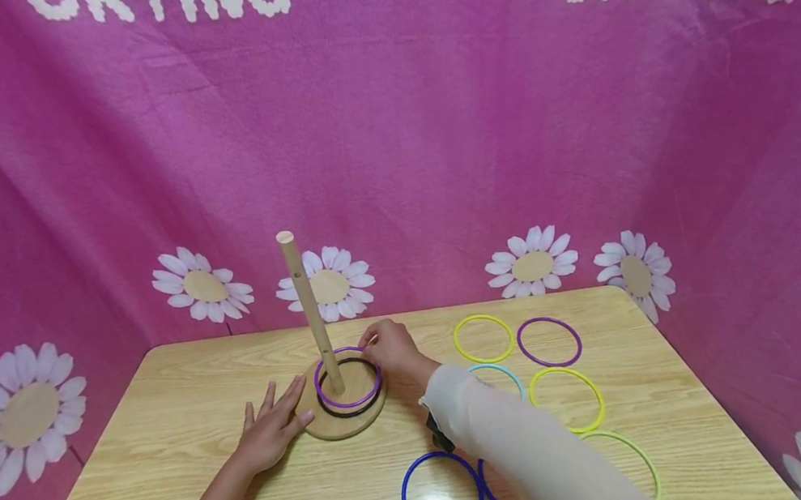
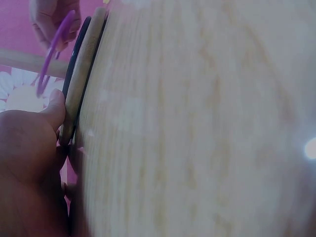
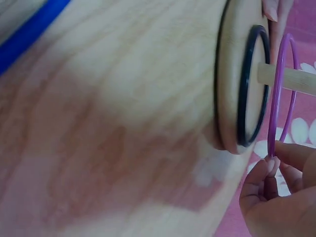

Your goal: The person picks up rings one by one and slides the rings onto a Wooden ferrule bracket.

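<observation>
My right hand (image 1: 394, 351) pinches a purple ring (image 3: 277, 98) at its edge between thumb and fingers. The ring encircles the wooden peg (image 1: 310, 312) and hangs above the round wooden base (image 1: 342, 427). Lower down, a black ring (image 3: 245, 94) lies around the peg on the base. My left hand (image 1: 270, 427) spreads on the table at the base's left side, its thumb against the edge. In the left wrist view the left thumb (image 2: 57, 104) presses beside the rim of the base.
Right of the stand lie yellow rings (image 1: 485, 361) (image 1: 599, 392), another purple ring (image 1: 552, 365), a light blue ring (image 1: 508, 371) and a pale green ring (image 1: 645, 456). Blue rings (image 1: 405, 490) lie near the front. A pink daisy-printed cloth (image 1: 420, 158) hangs behind the table (image 1: 187, 378).
</observation>
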{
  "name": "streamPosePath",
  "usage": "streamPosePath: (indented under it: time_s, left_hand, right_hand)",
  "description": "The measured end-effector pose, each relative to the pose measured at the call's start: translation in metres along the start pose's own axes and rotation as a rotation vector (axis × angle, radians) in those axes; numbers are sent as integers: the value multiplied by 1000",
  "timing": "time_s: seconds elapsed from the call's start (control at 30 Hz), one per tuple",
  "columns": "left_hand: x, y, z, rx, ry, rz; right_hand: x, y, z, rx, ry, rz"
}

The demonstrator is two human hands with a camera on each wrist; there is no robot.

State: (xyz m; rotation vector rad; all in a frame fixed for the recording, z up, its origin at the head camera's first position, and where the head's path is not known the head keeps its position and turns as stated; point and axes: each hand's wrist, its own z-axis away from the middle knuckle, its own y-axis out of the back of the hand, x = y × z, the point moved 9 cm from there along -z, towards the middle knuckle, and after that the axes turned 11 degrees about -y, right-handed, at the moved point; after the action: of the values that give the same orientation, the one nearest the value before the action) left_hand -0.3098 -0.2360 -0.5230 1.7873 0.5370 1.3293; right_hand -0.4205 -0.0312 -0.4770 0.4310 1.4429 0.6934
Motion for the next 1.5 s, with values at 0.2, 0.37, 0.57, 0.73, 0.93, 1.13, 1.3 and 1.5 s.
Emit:
streamPosePath:
  time_s: [0.2,0.37,0.57,0.73,0.93,1.13,1.3,1.5]
  left_hand:
    - [0,0,0,1,-5,5]
    - [-1,-1,-1,-2,0,6]
    - [-1,-1,-1,-3,-2,3]
    - [-2,-1,-1,2,-4,6]
    - [-4,-2,-2,-3,1,13]
    - [-6,-4,-1,-7,4,8]
    - [-6,-3,-1,-3,-2,6]
    - [-4,-2,-1,1,-6,7]
  right_hand:
    - [12,-3,2,11,-34,-4]
    - [17,-5,2,4,-62,-29]
    - [20,-6,2,-3,-65,-49]
    - [22,-7,2,4,-60,-46]
    - [25,-10,2,-29,-79,-100]
    - [28,-9,3,-39,-89,-122]
    - [29,-8,5,-45,-80,-126]
    - [26,-4,10,-70,-52,-151]
